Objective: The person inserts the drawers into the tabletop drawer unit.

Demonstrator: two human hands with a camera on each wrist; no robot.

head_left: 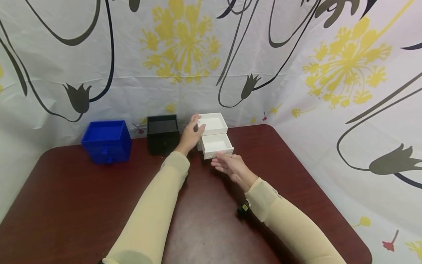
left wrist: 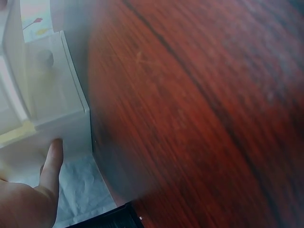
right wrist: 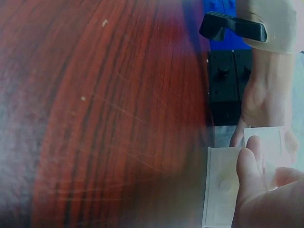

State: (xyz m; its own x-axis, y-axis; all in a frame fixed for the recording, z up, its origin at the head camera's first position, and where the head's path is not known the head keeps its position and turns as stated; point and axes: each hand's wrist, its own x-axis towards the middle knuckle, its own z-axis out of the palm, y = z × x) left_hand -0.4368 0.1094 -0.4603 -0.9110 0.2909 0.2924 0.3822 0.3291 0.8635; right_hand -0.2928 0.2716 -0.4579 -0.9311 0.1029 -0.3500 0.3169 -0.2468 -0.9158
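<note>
A small white drawer box [head_left: 211, 123] stands at the back of the table, its upper drawer [head_left: 214, 143] pulled out and bare inside. My left hand [head_left: 189, 135] rests against the box's left side, fingertips at the top edge. In the left wrist view one straight finger [left wrist: 53, 159] touches the side wall. At the drawer's front edge, my right hand [head_left: 232, 167] pinches the drawer with thumb and fingers; the grip spot is hidden. The lower drawer [right wrist: 223, 185] is pushed in, with a round knob showing.
Left of the white box stands a black drawer box [head_left: 163, 134], and farther left a blue drawer box [head_left: 107, 141] with knobs on its front. All are on a dark red wooden table [head_left: 82, 205]. A flower-patterned curtain [head_left: 184, 91] hangs right behind them.
</note>
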